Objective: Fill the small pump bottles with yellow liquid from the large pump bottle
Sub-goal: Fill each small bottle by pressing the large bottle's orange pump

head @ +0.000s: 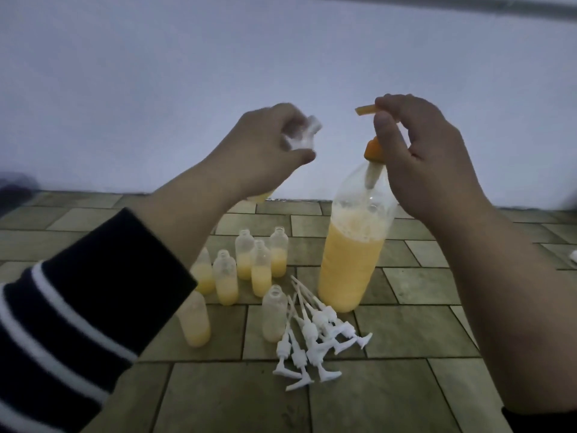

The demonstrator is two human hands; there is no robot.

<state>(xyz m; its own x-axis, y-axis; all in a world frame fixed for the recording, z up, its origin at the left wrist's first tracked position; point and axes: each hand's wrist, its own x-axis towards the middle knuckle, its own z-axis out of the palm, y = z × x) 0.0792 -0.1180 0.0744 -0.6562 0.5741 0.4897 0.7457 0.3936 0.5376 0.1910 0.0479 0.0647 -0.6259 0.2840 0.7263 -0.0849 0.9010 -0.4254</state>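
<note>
Here the right hand (427, 157) is pinching the orange pump head (370, 111) of the large pump bottle (351, 245), standing on the tiled floor (406, 385). Left of it, the left hand (265, 151) is gripping a small bottle (86, 134); more small bottles (246, 273) are standing below.

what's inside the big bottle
The large pump bottle holds yellow liquid with foam on top, and clear space above. The pump's tube enters at the neck; its lower end is hidden in the liquid.

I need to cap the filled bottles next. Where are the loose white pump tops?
In the head view, the white pump tops lie in a heap on the tiled floor, low and centre, just in front of the large pump bottle and right of the nearest small bottle.
</note>
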